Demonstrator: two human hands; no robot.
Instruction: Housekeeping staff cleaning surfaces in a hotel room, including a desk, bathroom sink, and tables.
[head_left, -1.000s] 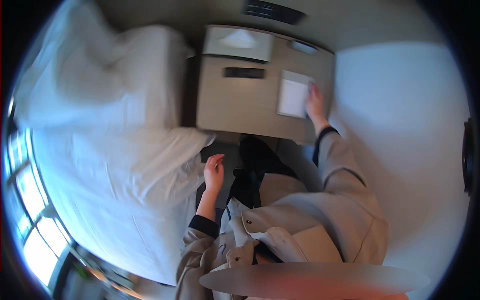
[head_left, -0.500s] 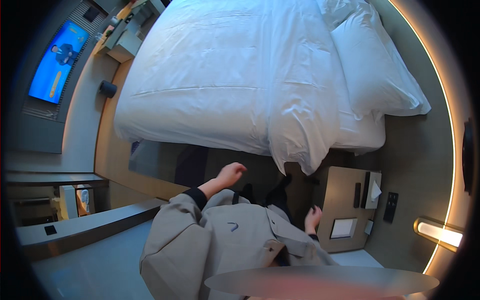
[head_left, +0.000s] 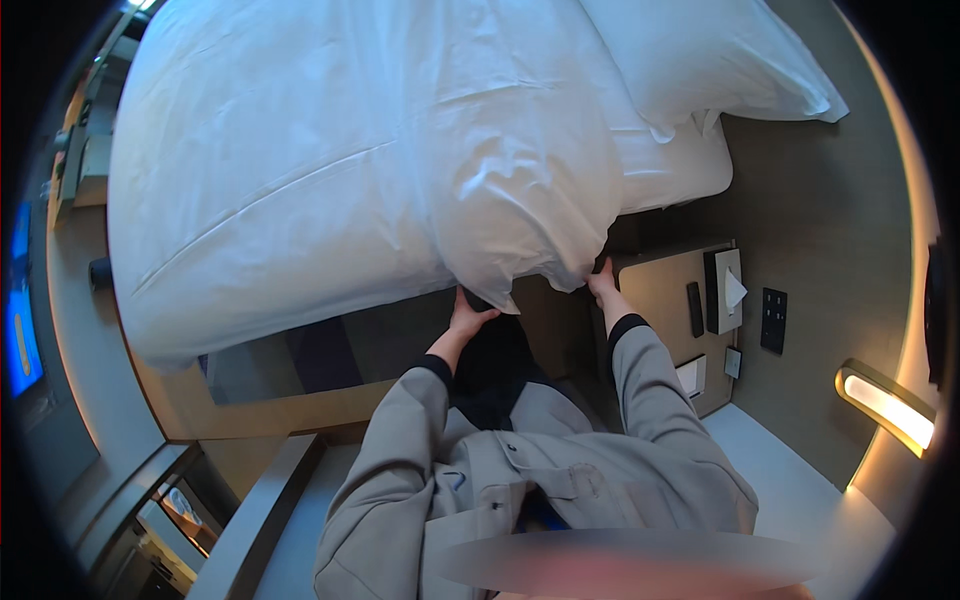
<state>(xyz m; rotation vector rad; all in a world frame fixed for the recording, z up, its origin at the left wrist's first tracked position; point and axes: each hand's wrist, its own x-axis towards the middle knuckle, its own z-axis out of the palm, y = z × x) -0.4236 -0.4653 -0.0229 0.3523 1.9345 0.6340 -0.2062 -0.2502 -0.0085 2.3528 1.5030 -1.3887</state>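
At the far left, a flat screen (head_left: pixel 22 315) is glowing blue, and a dark cylindrical bin (head_left: pixel 100 273) is standing beyond the bed's foot. A rug (head_left: pixel 325 355) of flat grey and purple blocks is lying alongside the bed. Above it, the white duvet (head_left: pixel 330 180) is spreading across the bed, smooth cloth with long pressed creases; nearer me its side is bunching into crumpled folds and hanging in a pointed corner.

The left hand (head_left: pixel 468 320) is touching the duvet's lower edge, thumb and forefinger standing wide apart; its other fingers are hiding, and I cannot tell whether they are gripping cloth. The coat sleeves (head_left: pixel 400 425) are showing matte beige fabric with black cuffs. The right hand (head_left: pixel 602 288) is meeting the hanging edge near the nightstand (head_left: pixel 650 300); I cannot tell how tightly its fingers are closing.

On the nightstand's smooth, wood-toned top, a slim black remote control (head_left: pixel 695 309) is lying beside a rectangular tissue box (head_left: pixel 721 300). A plump white pillow (head_left: pixel 715 60) is resting above. Rightmost, an oblong, gold-framed wall lamp (head_left: pixel 885 405) is shining.
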